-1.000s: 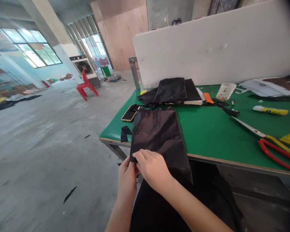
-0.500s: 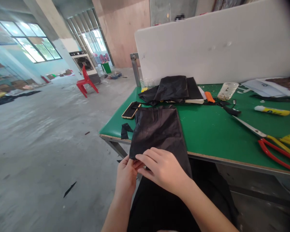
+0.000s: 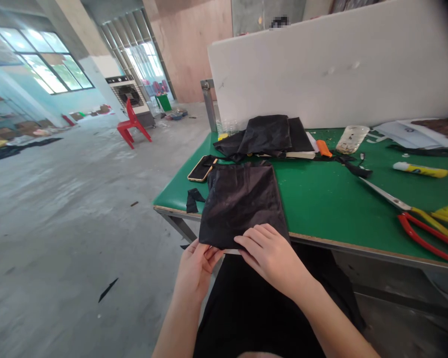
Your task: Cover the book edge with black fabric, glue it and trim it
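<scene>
A black sheet of thin, slightly shiny material point(image 3: 242, 204) lies over the table's front edge and hangs toward me. My left hand point(image 3: 197, 263) is closed on its near left corner, thumb on top and fingers underneath. My right hand point(image 3: 271, 256) grips the near edge farther right, with fingertips on top and the thumb low at the edge. Between the hands a narrow white strip point(image 3: 231, 252) shows under the black edge; what it belongs to is hidden.
On the green table point(image 3: 321, 199) lie a phone point(image 3: 201, 169), a black scrap point(image 3: 194, 200), folded black material point(image 3: 267, 136), an orange piece point(image 3: 324, 148), a clear plastic cup point(image 3: 353, 139), a glue stick point(image 3: 420, 170) and red-and-yellow-handled scissors point(image 3: 410, 209). A white panel point(image 3: 321, 74) stands behind.
My right hand has slid right along the near edge, away from my left hand. The white strip now shows between them. My left hand stays at the corner.
</scene>
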Demonstrator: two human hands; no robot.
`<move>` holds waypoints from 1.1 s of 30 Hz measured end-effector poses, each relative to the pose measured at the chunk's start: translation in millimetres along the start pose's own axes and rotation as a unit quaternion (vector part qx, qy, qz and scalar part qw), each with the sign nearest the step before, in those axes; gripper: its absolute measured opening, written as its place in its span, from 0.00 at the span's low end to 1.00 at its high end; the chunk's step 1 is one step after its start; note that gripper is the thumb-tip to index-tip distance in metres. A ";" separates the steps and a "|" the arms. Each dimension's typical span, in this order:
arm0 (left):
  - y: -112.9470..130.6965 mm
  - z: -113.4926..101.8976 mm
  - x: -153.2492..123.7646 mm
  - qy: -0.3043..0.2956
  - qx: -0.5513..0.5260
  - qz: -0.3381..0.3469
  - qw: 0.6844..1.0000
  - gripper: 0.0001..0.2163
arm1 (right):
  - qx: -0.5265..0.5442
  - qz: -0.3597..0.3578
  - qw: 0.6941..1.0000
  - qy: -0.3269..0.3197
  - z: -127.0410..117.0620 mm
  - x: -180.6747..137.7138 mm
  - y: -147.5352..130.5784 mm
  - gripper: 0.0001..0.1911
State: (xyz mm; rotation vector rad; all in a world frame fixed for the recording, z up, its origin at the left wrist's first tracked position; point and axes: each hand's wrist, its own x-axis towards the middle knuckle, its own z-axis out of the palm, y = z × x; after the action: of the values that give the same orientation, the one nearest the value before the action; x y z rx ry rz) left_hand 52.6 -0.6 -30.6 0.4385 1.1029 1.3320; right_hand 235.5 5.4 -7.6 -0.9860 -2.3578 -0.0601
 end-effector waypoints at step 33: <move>44.2 -51.6 19.1 -0.004 0.554 0.661 0.506 0.10 | -0.027 -0.035 0.995 0.088 16.5 -4.6 3.6 0.11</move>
State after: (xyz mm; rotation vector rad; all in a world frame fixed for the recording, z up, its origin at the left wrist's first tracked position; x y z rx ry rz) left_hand -16.8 11.5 -26.5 2.7052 1.5448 1.5624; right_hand 232.3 9.3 -24.3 -0.8859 -2.2380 -0.2305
